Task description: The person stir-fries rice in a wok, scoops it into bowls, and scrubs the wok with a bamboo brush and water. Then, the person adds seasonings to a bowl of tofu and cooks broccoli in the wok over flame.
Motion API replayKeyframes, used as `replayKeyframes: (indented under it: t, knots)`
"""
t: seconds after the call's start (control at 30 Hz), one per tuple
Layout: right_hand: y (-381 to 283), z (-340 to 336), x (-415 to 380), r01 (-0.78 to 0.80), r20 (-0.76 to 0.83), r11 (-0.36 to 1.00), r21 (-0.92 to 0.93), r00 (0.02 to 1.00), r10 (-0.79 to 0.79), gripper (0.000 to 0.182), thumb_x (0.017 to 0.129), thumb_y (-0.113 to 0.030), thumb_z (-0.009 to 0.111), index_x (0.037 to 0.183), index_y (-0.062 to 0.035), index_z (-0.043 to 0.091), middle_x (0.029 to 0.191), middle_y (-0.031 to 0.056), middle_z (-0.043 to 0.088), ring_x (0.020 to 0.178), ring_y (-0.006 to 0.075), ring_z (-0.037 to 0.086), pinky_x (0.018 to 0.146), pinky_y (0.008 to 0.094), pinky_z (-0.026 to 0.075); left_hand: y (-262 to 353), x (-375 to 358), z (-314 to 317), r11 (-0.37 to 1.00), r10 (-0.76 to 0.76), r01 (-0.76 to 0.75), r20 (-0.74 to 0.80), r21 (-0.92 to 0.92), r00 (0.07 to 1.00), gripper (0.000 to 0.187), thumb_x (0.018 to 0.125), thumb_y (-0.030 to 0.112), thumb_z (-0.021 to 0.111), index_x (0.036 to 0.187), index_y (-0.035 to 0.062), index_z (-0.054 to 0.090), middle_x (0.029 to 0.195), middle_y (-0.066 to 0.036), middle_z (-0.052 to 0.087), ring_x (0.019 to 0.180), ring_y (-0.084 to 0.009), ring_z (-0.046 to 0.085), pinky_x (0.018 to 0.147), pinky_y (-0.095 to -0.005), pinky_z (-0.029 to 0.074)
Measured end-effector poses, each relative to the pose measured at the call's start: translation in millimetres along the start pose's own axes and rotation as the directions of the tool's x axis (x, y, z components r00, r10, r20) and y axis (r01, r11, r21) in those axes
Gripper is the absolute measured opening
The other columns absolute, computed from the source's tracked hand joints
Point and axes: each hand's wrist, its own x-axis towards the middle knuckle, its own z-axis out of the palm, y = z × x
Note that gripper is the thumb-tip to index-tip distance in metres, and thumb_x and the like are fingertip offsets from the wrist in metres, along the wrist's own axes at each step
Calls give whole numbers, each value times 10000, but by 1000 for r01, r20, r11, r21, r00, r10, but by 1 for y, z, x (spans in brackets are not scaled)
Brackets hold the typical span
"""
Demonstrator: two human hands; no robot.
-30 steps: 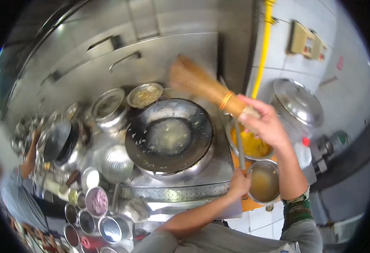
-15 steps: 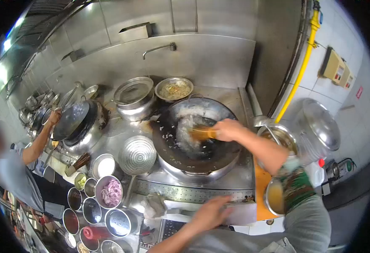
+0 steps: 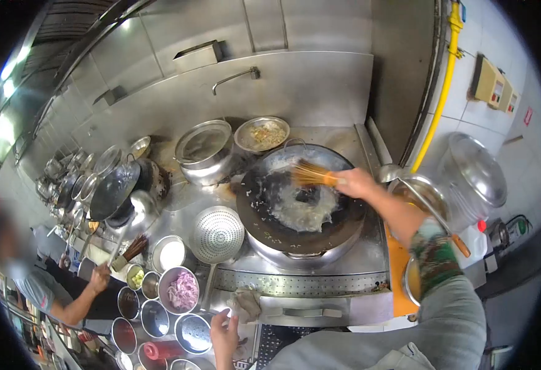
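Note:
My right hand (image 3: 354, 183) is closed around the handle of a bamboo wok brush (image 3: 313, 175), whose bristles are against the far inner side of a large black wok (image 3: 344, 225). Cloudy water (image 3: 304, 209) swirls in the bottom, with small pale bits stuck to the wok's sides. Down by the counter's front edge is my left hand (image 3: 224, 336), holding nothing that I can see, its fingers loosely bent and apart. Just beside it lies a crumpled rag (image 3: 246, 304), and a perforated strainer (image 3: 218, 233) rests left of the wok.
Several metal pots of ingredients stand at left, one with sliced purple onion (image 3: 183, 291). Behind the wok are a lidded pot (image 3: 204, 161) and a bowl of food (image 3: 262, 134). A ladle (image 3: 434, 206) lies across a pot at right. A co-worker's hand (image 3: 99, 277) holds another ladle.
The brush has moved from the wok's middle toward its far side. My left hand has moved left and down toward the rag. The co-worker's hand has come down from the other wok.

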Motion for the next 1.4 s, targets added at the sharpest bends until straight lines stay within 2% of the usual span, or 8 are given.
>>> replayKeyframes:
  t: [0.2,0.4,0.63,0.8,1.0,1.23,1.3,1.4]
  knots:
    - [-96,81,8,-210,174,614,761,978,120,527,797,-315,688,1292,-179,567,619,78,633,434,136,551,439,290,456,-20,19,22,970,186,-171,-74,173,980,408,836,246,673,1135,-15,579,1089,-218,574,1043,-380,539,903,-419,421]
    - [-62,-21,-45,291,263,929,230,900,-347,388,780,-393,648,1103,-181,685,925,146,690,846,317,665,732,393,522,-45,12,21,990,64,-58,-42,128,997,437,850,256,654,1161,-37,563,1120,-222,560,1055,-370,534,911,-419,416]
    - [-81,31,-24,125,64,958,258,987,-146,351,745,-269,622,1049,-109,692,857,171,685,803,329,670,708,416,533,-37,30,39,998,-60,58,87,33,994,412,876,287,626,1084,-64,578,919,-195,635,821,-290,584,761,-369,455]
    - [-92,-79,-56,-50,566,981,187,822,-66,418,720,-244,628,1118,-126,672,859,166,688,744,333,662,685,398,534,-47,39,42,946,-96,125,110,-299,989,394,854,274,655,1077,-45,591,891,-115,646,794,-179,578,732,-315,462]
    - [-80,10,-30,256,97,905,339,948,-304,506,749,-336,673,1193,-96,628,935,196,684,783,318,667,733,369,527,-46,43,32,956,-201,239,218,-167,955,355,824,166,657,1103,-42,586,968,-104,641,861,-181,593,765,-315,473]
    - [-57,-61,-93,235,378,944,232,873,-310,479,756,-310,670,1181,-93,631,1000,209,666,941,356,638,844,416,495,-12,-13,-5,295,-339,498,398,-815,852,514,845,347,646,1225,24,521,1073,-166,623,955,-324,624,831,-463,508]
    - [-54,-91,-96,190,455,971,146,859,-236,473,759,-306,667,1180,-93,630,1018,211,662,949,366,633,852,419,491,-18,-15,3,-104,-13,501,505,-859,863,641,844,494,603,1297,57,482,1147,-202,596,1051,-348,588,881,-534,481]
    - [-47,-103,-109,141,351,984,110,920,-172,453,765,-284,654,1174,-89,630,1025,213,656,964,380,621,867,419,487,49,-14,29,27,-183,503,490,-864,852,652,862,575,531,1296,92,481,1170,-154,590,1037,-307,594,810,-488,517]
